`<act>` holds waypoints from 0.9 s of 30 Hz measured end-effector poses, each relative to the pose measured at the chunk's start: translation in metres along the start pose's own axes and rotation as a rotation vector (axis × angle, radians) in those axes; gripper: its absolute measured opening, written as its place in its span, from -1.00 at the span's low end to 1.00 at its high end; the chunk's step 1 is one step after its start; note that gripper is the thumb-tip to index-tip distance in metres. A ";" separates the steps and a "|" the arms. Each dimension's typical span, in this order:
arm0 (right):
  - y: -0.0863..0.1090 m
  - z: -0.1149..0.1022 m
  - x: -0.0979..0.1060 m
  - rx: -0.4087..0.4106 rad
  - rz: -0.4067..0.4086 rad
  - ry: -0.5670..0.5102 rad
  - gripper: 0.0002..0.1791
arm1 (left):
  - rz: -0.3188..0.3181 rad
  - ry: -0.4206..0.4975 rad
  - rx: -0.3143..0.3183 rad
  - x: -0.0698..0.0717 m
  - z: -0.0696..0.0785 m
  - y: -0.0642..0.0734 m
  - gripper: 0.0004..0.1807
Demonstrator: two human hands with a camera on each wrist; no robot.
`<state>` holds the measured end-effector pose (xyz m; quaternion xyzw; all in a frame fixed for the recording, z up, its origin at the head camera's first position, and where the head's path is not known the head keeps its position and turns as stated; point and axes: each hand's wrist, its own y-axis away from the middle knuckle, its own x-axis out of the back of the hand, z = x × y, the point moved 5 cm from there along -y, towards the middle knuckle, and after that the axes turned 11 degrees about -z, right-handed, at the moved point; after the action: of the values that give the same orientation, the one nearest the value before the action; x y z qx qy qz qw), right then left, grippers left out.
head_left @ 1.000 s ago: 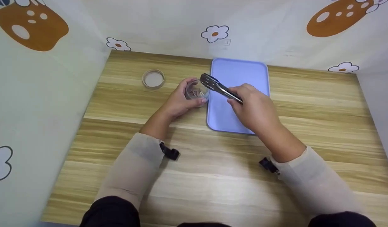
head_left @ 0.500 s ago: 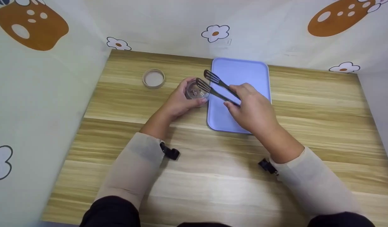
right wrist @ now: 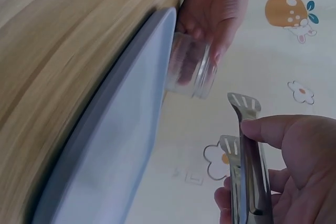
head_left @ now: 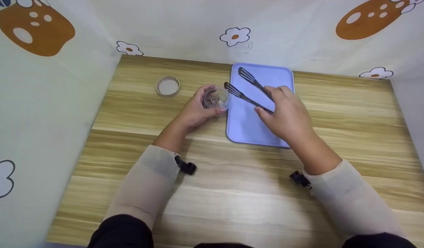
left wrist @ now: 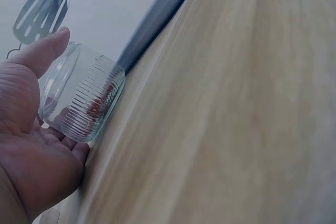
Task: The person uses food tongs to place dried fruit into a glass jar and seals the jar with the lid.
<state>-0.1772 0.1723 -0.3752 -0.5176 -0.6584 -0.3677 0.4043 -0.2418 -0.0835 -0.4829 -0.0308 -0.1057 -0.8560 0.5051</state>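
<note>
My left hand [head_left: 197, 109] curls round a clear ribbed glass jar [left wrist: 86, 95] that stands on the table at the left edge of the tray. Small reddish-brown pieces [head_left: 215, 100] lie at the bottom of the jar, which has no lid on. With my right hand [head_left: 288, 112] I hold slotted metal tongs [head_left: 255, 82] over the blue tray, thumb on one arm and fingers on the other. The tongs' two slotted heads are spread apart with nothing between them, the nearer one close to the jar's rim. In the right wrist view the tongs [right wrist: 249, 166] are well above the tray.
The blue tray [head_left: 249, 129] lies on the wooden table [head_left: 225, 193] near the back wall, right of the jar. A round lid [head_left: 168, 86] rests to the left of the jar, its inner side up. Patterned walls [head_left: 184, 27] close off the back and sides.
The tongs have spread from closed to wide apart. My right hand has moved them rightward, from over the jar to over the tray. The left hand and jar have stayed put.
</note>
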 end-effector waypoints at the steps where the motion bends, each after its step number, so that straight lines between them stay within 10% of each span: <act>1: 0.000 0.004 0.001 -0.010 0.002 0.003 -0.28 | 0.000 -0.004 0.002 0.000 0.000 0.000 0.05; 27: -0.012 0.153 0.033 -0.354 0.056 -0.050 -0.12 | -0.003 -0.014 -0.008 0.000 -0.002 0.001 0.08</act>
<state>-0.2163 0.3208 -0.4069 -0.6080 -0.5784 -0.4533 0.3004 -0.2402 -0.0843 -0.4844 -0.0389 -0.1057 -0.8569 0.5030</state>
